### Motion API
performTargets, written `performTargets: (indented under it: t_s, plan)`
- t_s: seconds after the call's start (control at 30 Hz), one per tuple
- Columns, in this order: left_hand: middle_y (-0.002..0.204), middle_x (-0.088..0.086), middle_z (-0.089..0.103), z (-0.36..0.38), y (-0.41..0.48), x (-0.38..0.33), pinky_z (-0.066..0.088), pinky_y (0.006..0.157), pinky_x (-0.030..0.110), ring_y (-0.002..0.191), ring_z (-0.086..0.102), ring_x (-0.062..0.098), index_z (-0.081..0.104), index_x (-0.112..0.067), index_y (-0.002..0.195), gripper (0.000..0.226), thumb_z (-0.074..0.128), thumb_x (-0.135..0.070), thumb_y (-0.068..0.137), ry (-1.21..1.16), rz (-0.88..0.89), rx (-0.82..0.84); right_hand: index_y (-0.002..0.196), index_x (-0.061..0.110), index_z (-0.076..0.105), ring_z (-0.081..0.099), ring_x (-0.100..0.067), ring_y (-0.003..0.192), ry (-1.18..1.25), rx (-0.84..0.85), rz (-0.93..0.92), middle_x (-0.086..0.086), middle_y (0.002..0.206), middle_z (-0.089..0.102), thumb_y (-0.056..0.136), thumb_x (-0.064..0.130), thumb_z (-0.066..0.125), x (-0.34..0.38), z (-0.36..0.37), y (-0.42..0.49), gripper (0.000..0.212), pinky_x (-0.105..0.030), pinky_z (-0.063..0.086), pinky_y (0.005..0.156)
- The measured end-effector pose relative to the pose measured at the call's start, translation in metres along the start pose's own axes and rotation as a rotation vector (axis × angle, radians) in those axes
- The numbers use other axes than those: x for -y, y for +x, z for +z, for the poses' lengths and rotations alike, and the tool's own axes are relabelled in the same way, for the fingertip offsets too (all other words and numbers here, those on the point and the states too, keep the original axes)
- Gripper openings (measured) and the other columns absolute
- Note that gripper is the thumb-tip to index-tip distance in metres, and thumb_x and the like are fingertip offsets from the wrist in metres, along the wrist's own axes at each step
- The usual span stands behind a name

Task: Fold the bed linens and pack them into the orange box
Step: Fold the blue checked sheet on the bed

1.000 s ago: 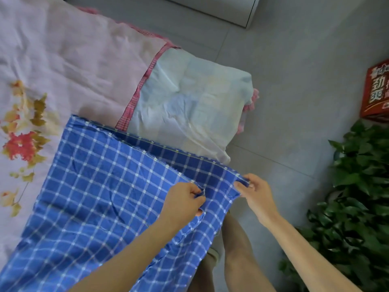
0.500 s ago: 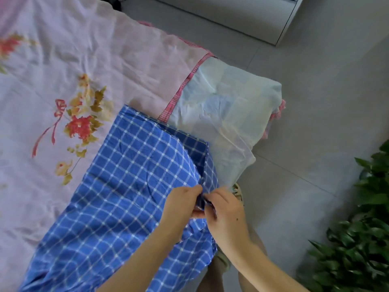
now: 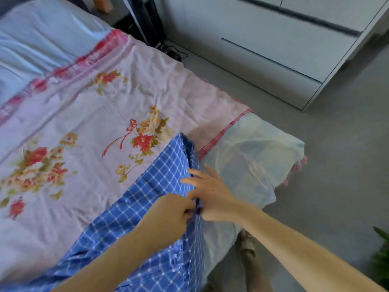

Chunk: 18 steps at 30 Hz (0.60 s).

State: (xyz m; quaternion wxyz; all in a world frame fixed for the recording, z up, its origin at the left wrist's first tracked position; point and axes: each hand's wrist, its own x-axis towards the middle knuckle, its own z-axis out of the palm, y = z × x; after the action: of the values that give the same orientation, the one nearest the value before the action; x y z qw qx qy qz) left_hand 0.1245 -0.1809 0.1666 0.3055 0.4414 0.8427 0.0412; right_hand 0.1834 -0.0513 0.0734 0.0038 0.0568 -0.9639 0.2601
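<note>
- Sheet (image 3: 151,197), blue checked, lies on our flowered bedspread (image 3: 84,123).
- Our left hand (image 3: 168,214) pinches its edge; right hand (image 3: 211,193) spreads straight fingers alongside.
- White cabinet (image 3: 284,49) stands beyond.

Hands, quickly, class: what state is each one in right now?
Left hand: closed, pinching the edge of the blue checked sheet.
Right hand: open, fingers straight, resting against the same edge.

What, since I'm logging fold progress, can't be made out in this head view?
- Orange box: outside the frame, place unknown.
- Blue checked sheet: near end cut off by the bottom edge, blurred.
- Right hand: whether its thumb pinches the hem is hidden behind the left hand.
- Plant: cropped at the right edge.
</note>
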Motion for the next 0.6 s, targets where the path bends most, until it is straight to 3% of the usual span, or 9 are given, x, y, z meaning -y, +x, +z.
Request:
performTargets:
  t_s: [0.1,0.2,0.27,0.3,0.33,0.4,0.47,0.6]
  plan:
    - [0.065,-0.008,0.048,-0.067,-0.043,0.014,0.031,0.061,0.016,0.065,0.044,0.007,0.062,-0.021,0.075,0.033,0.033,-0.033,0.086,0.062,-0.047,-0.195,0.062,0.026,0.066,0.067,-0.019,0.093,-0.010,-0.098,-0.033,0.007,0.084,0.071,0.049,0.037,0.087,0.021,-0.027,0.028,0.027,-0.046,0.042,0.088]
    - [0.086,-0.008,0.066,-0.134,-0.092,0.019,0.033,0.065,0.009,0.082,0.056,0.013,0.071,-0.020,0.090,0.042,0.032,-0.034,0.080,0.107,-0.092,-0.435,0.060,0.018,0.055,0.058,-0.018,0.075,-0.012,-0.149,0.053,0.008,0.065,0.058,0.075,0.046,0.055,0.054,-0.061,0.058,0.032,-0.036,0.036,0.085]
    - [0.092,-0.006,0.069,-0.178,-0.127,0.020,0.032,0.064,0.009,0.084,0.057,0.014,0.072,-0.020,0.092,0.029,0.043,-0.023,0.093,0.150,-0.134,-0.594,0.057,0.017,0.047,0.054,-0.019,0.075,0.005,-0.165,0.135,0.009,0.060,0.049,0.081,0.041,0.047,0.080,-0.084,0.074,0.034,-0.037,0.030,0.092]
    - [0.093,-0.004,0.070,-0.200,-0.147,0.020,0.034,0.062,0.015,0.084,0.057,0.016,0.072,-0.018,0.092,0.023,0.049,-0.014,0.093,0.183,-0.151,-0.690,0.055,0.016,0.042,0.055,-0.021,0.075,0.022,-0.189,0.158,0.007,0.057,0.047,0.082,0.040,0.047,0.098,-0.096,0.081,0.036,-0.035,0.029,0.090]
    - [0.094,-0.001,0.071,-0.218,-0.161,0.021,0.033,0.063,0.023,0.085,0.058,0.019,0.073,-0.016,0.093,0.022,0.052,-0.009,0.091,0.213,-0.160,-0.776,0.052,0.016,0.035,0.055,-0.024,0.070,0.053,-0.225,0.182,0.004,0.053,0.046,0.080,0.039,0.046,0.108,-0.103,0.086,0.038,-0.032,0.030,0.083]
    - [0.093,0.007,0.071,-0.255,-0.191,0.025,0.027,0.066,0.025,0.088,0.060,0.028,0.073,-0.012,0.094,0.021,0.054,-0.005,0.089,0.294,-0.189,-0.931,0.048,0.018,0.027,0.052,-0.029,0.059,0.053,-0.294,0.233,-0.001,0.047,0.044,0.078,0.036,0.041,0.127,-0.116,0.096,0.038,-0.027,0.029,0.063]
    - [0.091,0.013,0.071,-0.289,-0.217,0.030,0.026,0.065,0.027,0.088,0.059,0.034,0.073,-0.009,0.094,0.020,0.055,-0.004,0.087,0.359,-0.220,-1.054,0.051,0.020,0.028,0.048,-0.025,0.057,0.042,-0.279,0.332,0.001,0.050,0.042,0.086,0.033,0.041,0.138,-0.125,0.101,0.039,-0.027,0.025,0.052]
    - [0.084,0.015,0.069,-0.345,-0.273,0.031,0.038,0.067,0.032,0.082,0.057,0.035,0.072,-0.005,0.090,0.022,0.051,-0.002,0.086,0.396,-0.299,-1.238,0.055,0.021,0.039,0.049,-0.019,0.055,0.101,-0.313,0.447,0.003,0.056,0.048,0.090,0.030,0.048,0.154,-0.149,0.103,0.037,-0.028,0.036,0.051]
